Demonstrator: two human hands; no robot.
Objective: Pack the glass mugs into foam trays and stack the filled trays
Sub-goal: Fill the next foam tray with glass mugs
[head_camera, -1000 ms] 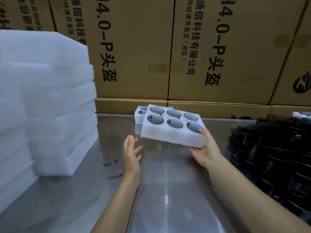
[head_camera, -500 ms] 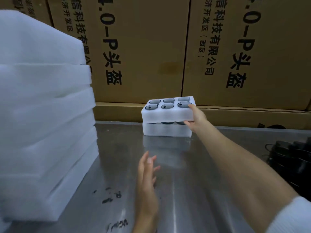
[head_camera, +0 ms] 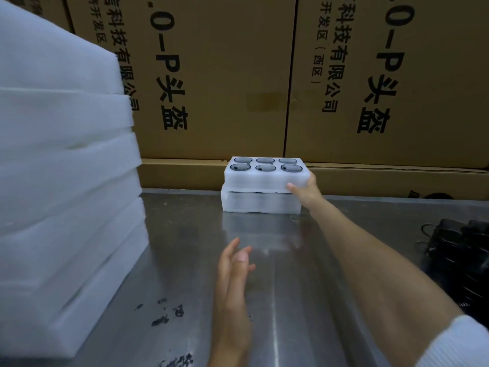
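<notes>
— Where has the filled tray point(head_camera: 266, 178) gone?

— Centre of the frame, at the far edge of the steel surface point(head_camera: 291, 287); it sits on a second tray point(head_camera: 260, 203), six mugs point(head_camera: 265, 164) showing in its pockets; it overhangs the lower one a little on the right.

— And the hands?

— The right hand point(head_camera: 304, 192) grips the top tray's right end, thumb on the front face; the left hand point(head_camera: 234, 271) hangs over the surface at lower centre, fingers loose, holding nothing.

— What could go wrong?

— I'd say the offset; let go now and the upper tray may sit crooked or tip, since only one hand steadies it; the tall stack of foam point(head_camera: 60, 181) at left and the dark mugs point(head_camera: 460, 255) at right edge crowd any correction.
</notes>
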